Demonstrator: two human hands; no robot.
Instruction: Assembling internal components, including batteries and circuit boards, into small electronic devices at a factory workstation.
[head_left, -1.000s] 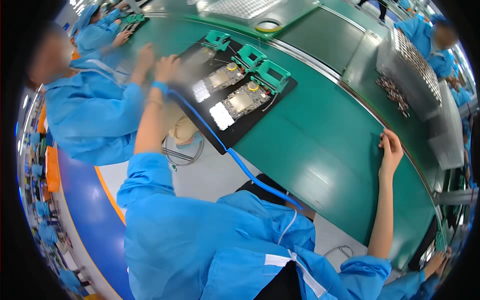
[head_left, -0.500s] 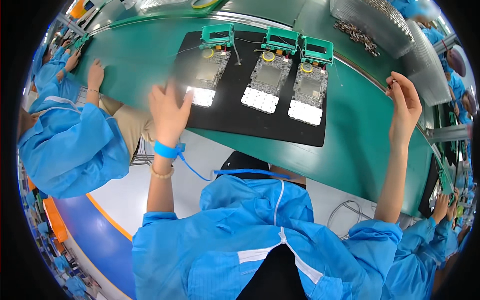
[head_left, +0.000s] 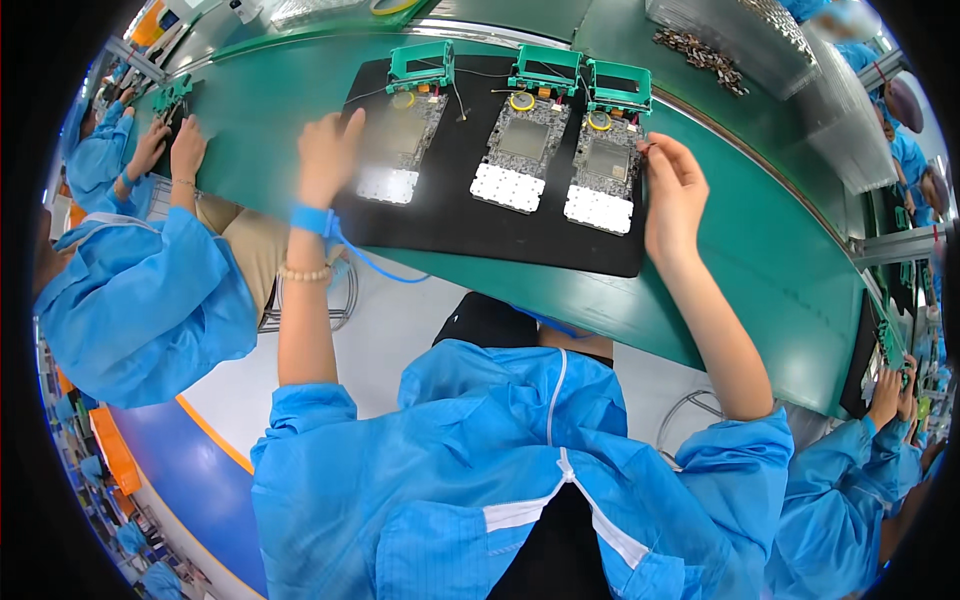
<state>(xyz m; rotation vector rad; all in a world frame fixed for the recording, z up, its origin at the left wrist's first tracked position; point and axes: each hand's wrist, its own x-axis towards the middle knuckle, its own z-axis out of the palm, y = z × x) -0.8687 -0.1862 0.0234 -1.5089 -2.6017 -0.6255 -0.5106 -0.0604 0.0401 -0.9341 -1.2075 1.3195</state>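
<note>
Right fingers (head_left: 672,151) pinch a dark piece (head_left: 644,147); left fingers (head_left: 324,142) are blurred, their grip unclear.

blk mat (head_left: 450,228), grn frames (head_left: 618,104) at its far edge, speckled gry boards (head_left: 522,140) w/ wht ends (head_left: 508,188) on it, blu wristband (head_left: 311,219) just left

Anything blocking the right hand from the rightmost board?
Nothing visible. The right hand is at the right edge of the rightmost board, contact unclear; the green frame sits at that board's far end, off the line.
</note>
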